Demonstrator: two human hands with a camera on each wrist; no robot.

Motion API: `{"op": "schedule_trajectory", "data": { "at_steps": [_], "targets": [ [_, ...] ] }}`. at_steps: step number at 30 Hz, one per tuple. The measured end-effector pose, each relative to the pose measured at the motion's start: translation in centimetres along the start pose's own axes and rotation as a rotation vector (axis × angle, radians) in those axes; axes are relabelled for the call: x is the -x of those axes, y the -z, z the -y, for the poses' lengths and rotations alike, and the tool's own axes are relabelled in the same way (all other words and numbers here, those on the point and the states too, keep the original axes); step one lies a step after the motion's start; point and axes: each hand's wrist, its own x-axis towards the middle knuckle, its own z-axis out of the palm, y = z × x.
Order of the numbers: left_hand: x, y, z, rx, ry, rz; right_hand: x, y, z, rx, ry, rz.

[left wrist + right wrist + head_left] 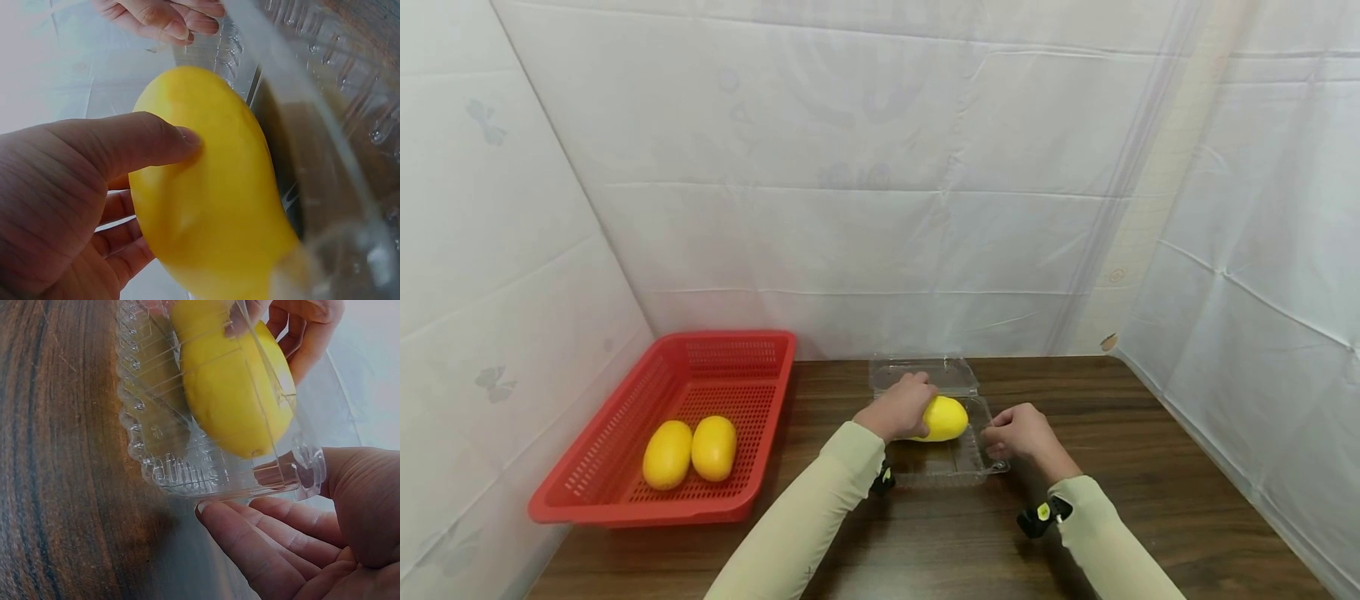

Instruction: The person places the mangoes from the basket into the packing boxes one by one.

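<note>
My left hand (898, 408) grips a yellow mango (947, 419) over the base of a clear plastic clamshell box (938, 479). In the left wrist view, the thumb presses on top of the mango (212, 181) and the other fingers curl beneath it. At the box's right side is my right hand (1024, 435). The right wrist view has its thumb behind the box's clear side wall (275, 487) and its fingers (250, 544) outside, pinching the wall. Behind the base, the lid (925, 373) stands raised. Whether the mango touches the box floor, I cannot tell.
To the left stands a red plastic basket (748, 502) holding two yellow mangoes (713, 448), side by side. Basket and box are on a dark wooden table (1150, 500). White sheeting (850, 250) hangs behind the table and along both sides.
</note>
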Motion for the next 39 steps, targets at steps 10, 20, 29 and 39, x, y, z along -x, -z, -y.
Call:
{"op": "schedule_trajectory", "data": {
  "at_steps": [10,20,29,39],
  "targets": [
    [0.4,0.7,0.4,-0.014,-0.002,0.015,0.0,-0.1,-0.1,-0.017,-0.006,0.002],
    [0.9,1.6,1.2,-0.054,-0.035,0.016,0.2,-0.1,0.1,-0.016,-0.01,0.0],
    [2.1,3.1,2.0,-0.09,0.009,0.034,0.2,-0.1,0.0,-0.024,-0.019,0.003],
    [3.3,4.1,2.6,-0.107,0.026,-0.012,0.2,-0.1,-0.1,-0.001,-0.006,-0.007]
  ]
}}
